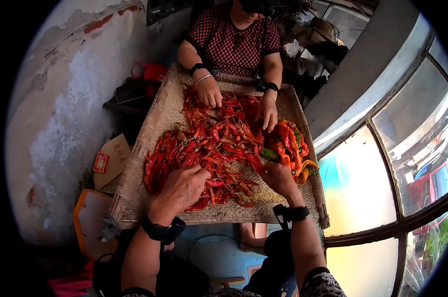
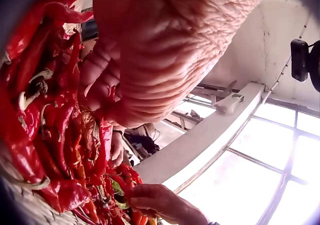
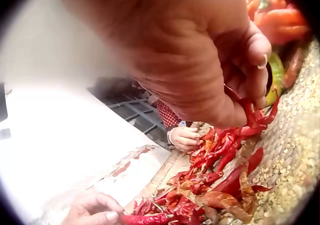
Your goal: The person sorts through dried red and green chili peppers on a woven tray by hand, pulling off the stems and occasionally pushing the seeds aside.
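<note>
A woven tray [image 1: 135, 171] carries a broad heap of dried red chili peppers [image 1: 224, 131]. My left hand [image 1: 177, 193] is at the heap's near left side and pinches a red chili pepper [image 3: 147, 219] at one end. Toward the near right, my right hand [image 1: 279, 179] holds red chili peppers [image 3: 252, 112] between thumb and fingers, low over the weave. Just beyond this hand lies a pile of larger red and orange peppers [image 1: 289, 143], with a green pepper [image 1: 268, 153] at its edge. The left palm hides its fingertips in the left wrist view.
Across the tray another person [image 1: 236, 44] has both hands at the heap. Pale seeds [image 1: 263, 194] lie scattered at the tray's near side. A peeling wall [image 1: 61, 123] stands left, with a cardboard piece [image 1: 116, 153] beside the tray; a window [image 1: 357, 183] is on the right.
</note>
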The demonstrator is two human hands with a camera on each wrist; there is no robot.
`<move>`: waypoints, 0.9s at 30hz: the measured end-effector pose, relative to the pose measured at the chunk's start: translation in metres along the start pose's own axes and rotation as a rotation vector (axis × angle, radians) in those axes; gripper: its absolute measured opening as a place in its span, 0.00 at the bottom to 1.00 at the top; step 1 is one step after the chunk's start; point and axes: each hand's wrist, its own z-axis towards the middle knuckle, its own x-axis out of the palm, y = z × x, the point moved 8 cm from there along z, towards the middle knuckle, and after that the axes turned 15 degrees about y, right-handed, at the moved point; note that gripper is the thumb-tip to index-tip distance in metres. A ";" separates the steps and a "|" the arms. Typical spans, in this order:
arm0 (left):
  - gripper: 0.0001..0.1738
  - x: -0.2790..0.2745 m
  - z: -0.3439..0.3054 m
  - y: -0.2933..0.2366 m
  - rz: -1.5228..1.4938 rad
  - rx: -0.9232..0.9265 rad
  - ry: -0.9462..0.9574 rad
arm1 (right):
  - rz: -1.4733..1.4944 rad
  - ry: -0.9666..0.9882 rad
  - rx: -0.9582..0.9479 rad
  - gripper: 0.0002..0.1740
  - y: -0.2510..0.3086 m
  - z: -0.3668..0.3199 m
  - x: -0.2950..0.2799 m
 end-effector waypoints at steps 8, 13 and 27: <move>0.07 -0.007 -0.002 -0.012 -0.260 0.079 -0.084 | 0.354 -0.473 -0.087 0.26 0.020 -0.018 -0.040; 0.06 -0.001 0.004 -0.021 -0.389 0.203 -0.136 | 0.503 0.157 -0.434 0.29 0.117 -0.027 0.001; 0.21 0.016 0.006 -0.003 -0.295 0.028 -0.063 | 0.267 -0.417 -0.168 0.21 0.028 0.002 -0.038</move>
